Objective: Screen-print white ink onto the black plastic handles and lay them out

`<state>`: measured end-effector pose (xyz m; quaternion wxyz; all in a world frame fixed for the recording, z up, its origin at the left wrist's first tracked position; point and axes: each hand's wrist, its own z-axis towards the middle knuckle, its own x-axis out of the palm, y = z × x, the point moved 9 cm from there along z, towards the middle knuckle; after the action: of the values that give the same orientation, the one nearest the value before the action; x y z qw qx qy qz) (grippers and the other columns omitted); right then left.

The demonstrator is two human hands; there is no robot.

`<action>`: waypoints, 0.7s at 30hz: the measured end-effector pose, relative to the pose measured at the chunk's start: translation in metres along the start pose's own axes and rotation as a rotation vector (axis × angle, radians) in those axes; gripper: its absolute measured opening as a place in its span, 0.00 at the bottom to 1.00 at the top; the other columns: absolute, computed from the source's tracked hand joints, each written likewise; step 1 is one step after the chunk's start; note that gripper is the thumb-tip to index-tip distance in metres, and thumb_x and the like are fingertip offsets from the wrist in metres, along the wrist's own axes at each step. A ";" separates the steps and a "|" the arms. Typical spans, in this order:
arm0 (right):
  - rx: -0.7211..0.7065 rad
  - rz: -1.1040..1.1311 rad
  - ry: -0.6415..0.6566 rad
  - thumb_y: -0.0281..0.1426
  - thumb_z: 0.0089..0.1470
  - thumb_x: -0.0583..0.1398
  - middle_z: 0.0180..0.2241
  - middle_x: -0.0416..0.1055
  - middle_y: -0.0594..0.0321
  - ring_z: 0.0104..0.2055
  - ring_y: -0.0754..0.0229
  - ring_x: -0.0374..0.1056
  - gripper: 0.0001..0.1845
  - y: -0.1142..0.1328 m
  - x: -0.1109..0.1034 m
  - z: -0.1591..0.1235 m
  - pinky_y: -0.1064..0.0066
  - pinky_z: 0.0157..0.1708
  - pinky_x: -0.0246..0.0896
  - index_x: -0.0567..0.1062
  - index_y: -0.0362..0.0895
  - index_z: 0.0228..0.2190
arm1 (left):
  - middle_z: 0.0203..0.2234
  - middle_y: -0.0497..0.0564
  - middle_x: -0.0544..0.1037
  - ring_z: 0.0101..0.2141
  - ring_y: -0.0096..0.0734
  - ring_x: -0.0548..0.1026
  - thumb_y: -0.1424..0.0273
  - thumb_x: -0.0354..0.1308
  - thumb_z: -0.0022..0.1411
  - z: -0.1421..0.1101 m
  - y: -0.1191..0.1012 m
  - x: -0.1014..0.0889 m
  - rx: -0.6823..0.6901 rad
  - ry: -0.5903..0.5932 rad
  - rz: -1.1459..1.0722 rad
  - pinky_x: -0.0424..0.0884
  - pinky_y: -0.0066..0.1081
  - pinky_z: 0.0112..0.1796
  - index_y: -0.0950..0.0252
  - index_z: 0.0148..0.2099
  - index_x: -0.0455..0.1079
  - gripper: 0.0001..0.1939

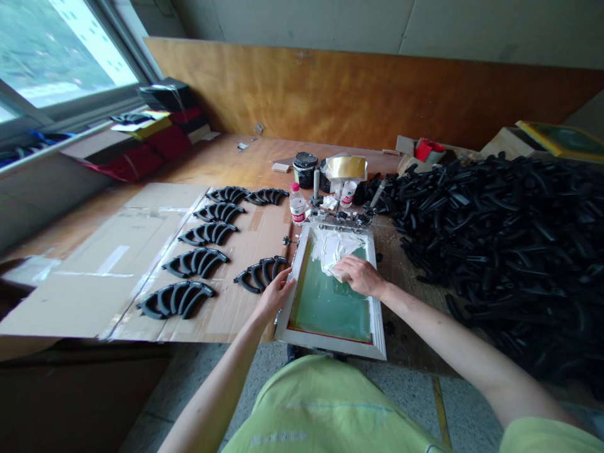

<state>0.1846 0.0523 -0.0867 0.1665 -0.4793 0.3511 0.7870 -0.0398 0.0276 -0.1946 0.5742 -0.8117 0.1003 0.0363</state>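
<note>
A screen-printing frame (379, 327) with silver edges and green mesh lies in front of me, held at its far end by a metal hinge clamp (340, 218). My left hand (277, 290) grips its left edge. Over the upper part of the mesh, my right hand (361, 275) is closed on a crumpled white wad (334, 268), cloth or tissue. White smears cover the mesh around it. Just left of my left hand, a small group of curved black plastic pieces (257, 274) rests on cardboard. What lies under the frame is mostly hidden.
Rows of curved black pieces (177, 300) lie on the flattened cardboard (99, 277). A large pile of black parts (481, 226) fills the right side. Behind the frame stand a red-capped bottle (297, 206), a black tub (306, 168) and a paper cup (348, 194).
</note>
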 end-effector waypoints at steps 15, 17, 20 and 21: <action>0.694 -0.085 -0.381 0.27 0.56 0.56 0.28 0.76 0.66 0.30 0.66 0.68 0.11 -0.147 -0.099 -0.016 0.79 0.35 0.63 0.76 0.35 0.37 | 0.38 0.52 0.78 0.35 0.35 0.75 0.47 0.52 0.58 -0.020 -0.178 -0.021 0.281 -0.057 -0.213 0.71 0.28 0.32 0.65 0.50 0.71 0.29; 0.690 -0.040 -0.301 0.28 0.55 0.56 0.27 0.75 0.68 0.29 0.69 0.67 0.09 -0.145 -0.071 -0.036 0.82 0.34 0.62 0.75 0.35 0.33 | 0.38 0.54 0.78 0.36 0.34 0.76 0.48 0.51 0.59 -0.007 -0.196 -0.018 0.342 -0.056 -0.312 0.72 0.28 0.32 0.65 0.52 0.69 0.29; 0.522 -0.006 -0.129 0.29 0.49 0.65 0.33 0.76 0.64 0.37 0.64 0.69 0.12 -0.113 -0.020 -0.037 0.73 0.40 0.65 0.76 0.39 0.38 | 0.38 0.55 0.78 0.36 0.33 0.77 0.48 0.48 0.61 0.009 -0.195 -0.011 0.331 -0.088 -0.393 0.72 0.28 0.31 0.65 0.52 0.66 0.29; 0.466 -0.016 -0.081 0.28 0.46 0.67 0.35 0.75 0.63 0.40 0.60 0.69 0.14 -0.099 -0.007 -0.034 0.68 0.43 0.65 0.76 0.42 0.38 | 0.37 0.55 0.78 0.35 0.32 0.77 0.47 0.47 0.61 0.011 -0.186 -0.007 0.305 -0.115 -0.414 0.72 0.27 0.31 0.65 0.53 0.65 0.29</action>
<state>0.2688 0.0983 -0.1297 0.2928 -0.3987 0.5126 0.7018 -0.0085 0.0986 -0.0253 0.6900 -0.7155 -0.0963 -0.0516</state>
